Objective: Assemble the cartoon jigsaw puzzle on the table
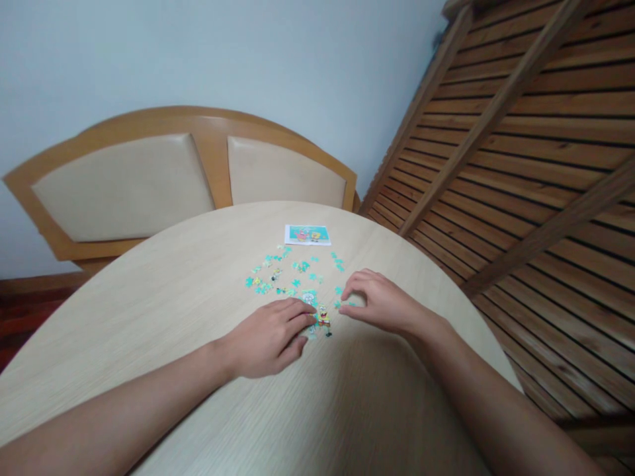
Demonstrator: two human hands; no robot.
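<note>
A partly joined jigsaw puzzle (323, 316) with cartoon figures lies on the table in front of me. My left hand (274, 335) rests palm down at its left side, fingertips on the joined pieces and covering some of them. To the right, my right hand (376, 299) is curved just above the tabletop, with a gap between thumb and forefinger. Small turquoise puzzle pieces (338, 291) lie close to its fingertips; no piece shows clearly in its grasp. More loose puzzle pieces (300, 266) are scattered beyond the joined part.
A reference picture card (307, 235) with two cartoon figures lies behind the pieces on the round wooden table (198, 271). Past the far edge stands a padded wooden headboard (221, 158) against a wall. Wooden slats (496, 172) lean along the right.
</note>
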